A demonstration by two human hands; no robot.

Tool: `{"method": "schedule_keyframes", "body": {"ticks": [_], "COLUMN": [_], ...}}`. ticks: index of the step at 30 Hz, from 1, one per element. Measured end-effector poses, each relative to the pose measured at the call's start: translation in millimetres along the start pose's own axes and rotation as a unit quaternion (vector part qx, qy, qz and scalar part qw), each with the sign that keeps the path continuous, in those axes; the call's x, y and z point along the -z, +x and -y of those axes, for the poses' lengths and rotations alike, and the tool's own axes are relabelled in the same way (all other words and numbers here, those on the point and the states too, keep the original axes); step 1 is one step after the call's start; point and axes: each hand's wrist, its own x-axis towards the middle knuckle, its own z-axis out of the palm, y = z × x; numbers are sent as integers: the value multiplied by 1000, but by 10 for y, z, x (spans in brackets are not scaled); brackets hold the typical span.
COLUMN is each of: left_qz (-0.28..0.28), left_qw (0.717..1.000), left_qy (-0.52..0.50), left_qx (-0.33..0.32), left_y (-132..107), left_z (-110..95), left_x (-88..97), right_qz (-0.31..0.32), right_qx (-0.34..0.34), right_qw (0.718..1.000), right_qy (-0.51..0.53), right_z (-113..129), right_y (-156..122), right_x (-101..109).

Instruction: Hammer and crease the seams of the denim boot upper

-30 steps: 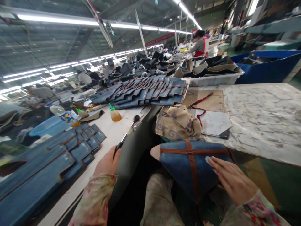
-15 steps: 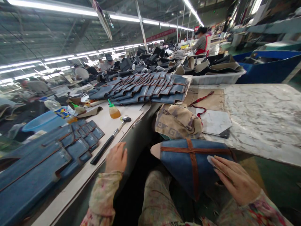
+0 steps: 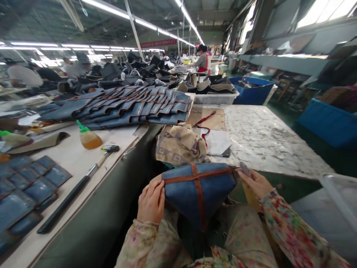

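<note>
Down at the lap, the left hand (image 3: 150, 203) has its fingers (image 3: 153, 190) pressed together against the left edge of a blue pointed bundle (image 3: 198, 190), while the right hand (image 3: 255, 184) pinches a small grey flat piece (image 3: 244, 168), too small to name, between thumb and fingertips. That bundle sits between the two hands, touching the left, its wide edge running crosswise and its long axis dropping to a point aimed down at the floral trousers (image 3: 245, 238). A brown strap (image 3: 198, 197) crosses it, one end just beside the right hand. Farther out, a patterned cloth bag (image 3: 180, 145) lies ahead, then a marble-patterned tabletop (image 3: 264, 137); off left, a hammer (image 3: 110, 149) and an amber bottle (image 3: 89, 140) sit on a white bench (image 3: 64, 160).
</note>
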Motion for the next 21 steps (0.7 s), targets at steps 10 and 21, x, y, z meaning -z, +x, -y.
{"method": "schedule_keyframes", "body": {"ticks": [10, 21], "left_qz": [-17, -38], "left_qw": [999, 874], "left_qy": [-45, -370], "left_qx": [14, 313], "left_y": [-66, -420], "left_z": [-7, -62], "left_x": [3, -295], "right_qz": [131, 8], "right_qx": [-54, 249], "right_qw": [987, 966], "right_qy": [79, -75], "right_z": [229, 1444], "right_y": [237, -34], "right_x": [-297, -30]}}
